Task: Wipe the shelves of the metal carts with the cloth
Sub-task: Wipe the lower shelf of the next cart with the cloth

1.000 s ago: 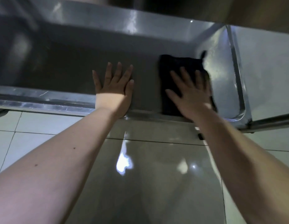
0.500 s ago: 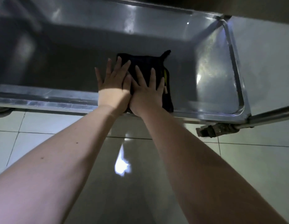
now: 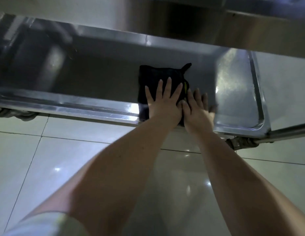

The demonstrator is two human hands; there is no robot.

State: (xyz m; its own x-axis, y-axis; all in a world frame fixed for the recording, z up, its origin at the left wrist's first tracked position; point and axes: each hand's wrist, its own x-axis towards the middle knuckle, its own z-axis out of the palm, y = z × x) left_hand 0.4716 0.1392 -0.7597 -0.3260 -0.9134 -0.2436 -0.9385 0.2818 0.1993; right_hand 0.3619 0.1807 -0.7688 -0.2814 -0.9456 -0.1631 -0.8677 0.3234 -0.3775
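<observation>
The shelf [image 3: 104, 82] lies open leftward; its raised right rim [image 3: 256, 86] and the upper shelf [image 3: 182, 23] overhead limit passage.

Two bare forearms [image 3: 131, 159], uncovered from wrist to elbow, left grip [image 3: 162, 103] and right grip [image 3: 197, 113] both bare, a pale, whitish short sleeve [image 3: 46, 223] well back from the left grip, over the upper arm

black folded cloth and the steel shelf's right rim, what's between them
Head view: the right hand lies flat just right of the black folded cloth; beyond it, bare steel up to the shelf's right rim.
</observation>
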